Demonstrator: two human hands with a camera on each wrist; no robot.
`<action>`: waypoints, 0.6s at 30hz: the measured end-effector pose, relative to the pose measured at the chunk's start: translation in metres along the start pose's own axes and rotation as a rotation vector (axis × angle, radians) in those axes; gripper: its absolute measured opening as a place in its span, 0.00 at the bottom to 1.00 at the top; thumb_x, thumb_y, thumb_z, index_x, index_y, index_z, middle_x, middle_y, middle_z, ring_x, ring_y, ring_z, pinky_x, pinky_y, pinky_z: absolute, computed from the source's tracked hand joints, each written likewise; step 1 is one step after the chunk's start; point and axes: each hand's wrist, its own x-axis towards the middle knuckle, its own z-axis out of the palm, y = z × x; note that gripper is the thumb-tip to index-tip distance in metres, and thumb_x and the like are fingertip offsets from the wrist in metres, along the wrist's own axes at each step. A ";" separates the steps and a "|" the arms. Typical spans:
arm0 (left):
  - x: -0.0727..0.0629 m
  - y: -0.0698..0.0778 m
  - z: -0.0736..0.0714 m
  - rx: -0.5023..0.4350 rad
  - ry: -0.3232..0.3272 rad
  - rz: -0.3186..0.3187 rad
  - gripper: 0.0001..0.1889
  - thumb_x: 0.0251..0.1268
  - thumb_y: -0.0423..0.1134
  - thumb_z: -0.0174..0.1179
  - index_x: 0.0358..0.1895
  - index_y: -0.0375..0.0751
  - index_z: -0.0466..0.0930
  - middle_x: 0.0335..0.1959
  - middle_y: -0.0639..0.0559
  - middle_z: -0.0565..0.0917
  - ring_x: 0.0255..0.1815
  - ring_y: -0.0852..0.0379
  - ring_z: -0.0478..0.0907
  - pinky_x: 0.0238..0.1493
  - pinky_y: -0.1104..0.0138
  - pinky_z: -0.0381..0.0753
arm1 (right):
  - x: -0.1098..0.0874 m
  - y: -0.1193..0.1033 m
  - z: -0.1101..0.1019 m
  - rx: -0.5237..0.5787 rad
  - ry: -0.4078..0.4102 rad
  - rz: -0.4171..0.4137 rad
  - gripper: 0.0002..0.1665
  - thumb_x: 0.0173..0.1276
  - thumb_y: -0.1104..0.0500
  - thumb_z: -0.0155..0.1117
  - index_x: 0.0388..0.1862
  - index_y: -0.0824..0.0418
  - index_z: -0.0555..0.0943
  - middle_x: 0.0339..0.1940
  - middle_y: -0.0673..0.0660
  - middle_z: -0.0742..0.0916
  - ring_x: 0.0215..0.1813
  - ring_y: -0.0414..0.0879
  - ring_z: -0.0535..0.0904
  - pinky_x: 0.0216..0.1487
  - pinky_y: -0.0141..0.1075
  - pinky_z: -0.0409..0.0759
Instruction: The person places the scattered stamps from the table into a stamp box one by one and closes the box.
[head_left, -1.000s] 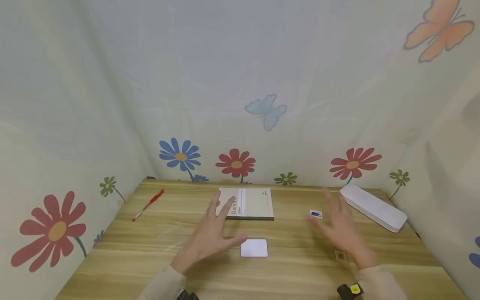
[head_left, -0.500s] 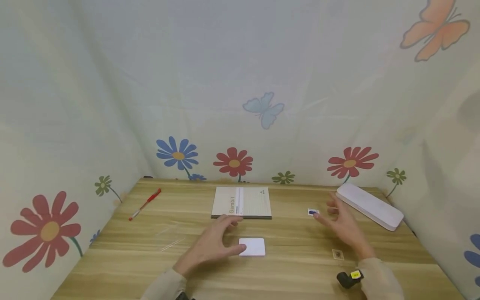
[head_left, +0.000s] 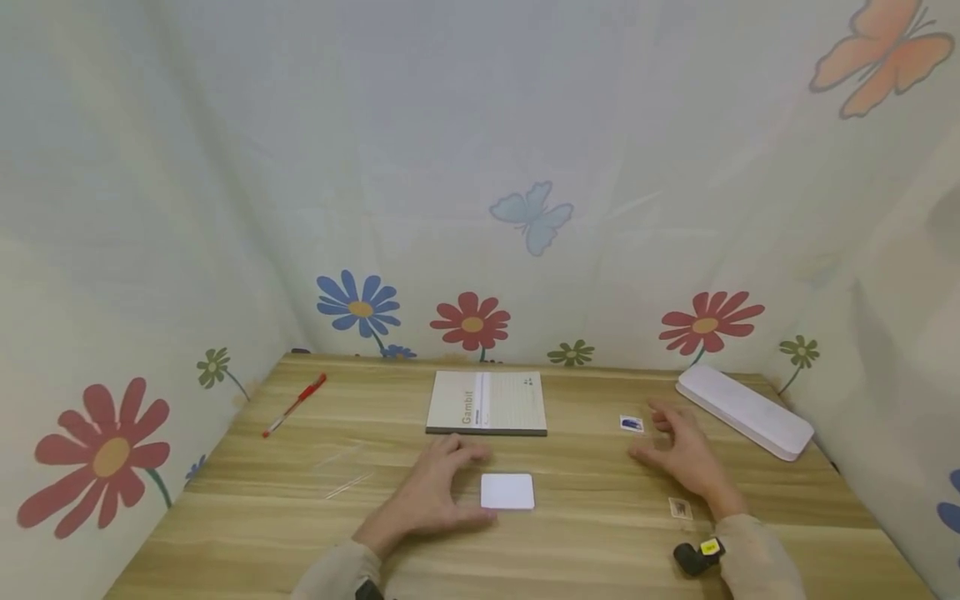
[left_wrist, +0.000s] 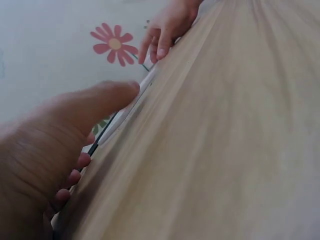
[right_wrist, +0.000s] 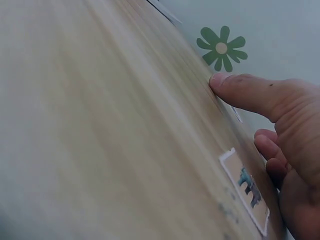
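My left hand [head_left: 431, 487] hovers low over the wooden table, thumb spread away from its bent fingers, with nothing in its grasp. Just right of it lies a white rounded card [head_left: 507, 492], the thumb tip close to the card's lower left corner. A Gambit notebook [head_left: 517, 404] lies beyond the fingers. On the other side, my right hand [head_left: 686, 454] has its thumb and fingers apart and holds nothing. A small stamp with a blue picture [head_left: 632, 423] is near its thumb. Below the hand lies a brownish stamp [head_left: 680, 508], whose animal picture [right_wrist: 248, 187] shows in the right wrist view.
A white oblong case [head_left: 746, 412] lies at the right rear. At the left rear is a red pen [head_left: 296, 406]. Thin clear plastic [head_left: 345, 473] lies left of my left hand. Flowered curtain [head_left: 525, 300] encloses the table's back and sides.
Both hands have lowered toward the table. The left hand has drawn back off the notebook, and its fingers have bent more. The right fingers have curled in. The objects lie where they were.
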 end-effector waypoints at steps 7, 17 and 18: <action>0.002 -0.002 0.001 0.001 0.013 0.024 0.38 0.52 0.72 0.81 0.66 0.61 0.88 0.67 0.59 0.78 0.71 0.53 0.71 0.74 0.45 0.75 | 0.002 -0.001 -0.002 -0.043 -0.041 -0.006 0.53 0.71 0.45 0.83 0.85 0.67 0.69 0.68 0.72 0.76 0.66 0.67 0.79 0.68 0.64 0.80; 0.002 -0.003 0.003 -0.008 0.011 0.013 0.36 0.53 0.73 0.81 0.63 0.61 0.89 0.66 0.58 0.79 0.70 0.53 0.71 0.74 0.44 0.75 | 0.007 0.004 -0.001 -0.108 -0.047 -0.055 0.42 0.74 0.45 0.80 0.79 0.64 0.78 0.64 0.68 0.74 0.51 0.55 0.72 0.51 0.48 0.75; 0.001 -0.003 0.003 -0.005 0.012 0.012 0.36 0.53 0.73 0.81 0.63 0.61 0.89 0.66 0.58 0.79 0.71 0.53 0.71 0.74 0.44 0.75 | 0.006 0.004 -0.001 -0.105 -0.051 -0.059 0.42 0.74 0.45 0.80 0.79 0.64 0.78 0.64 0.68 0.74 0.50 0.54 0.71 0.50 0.47 0.74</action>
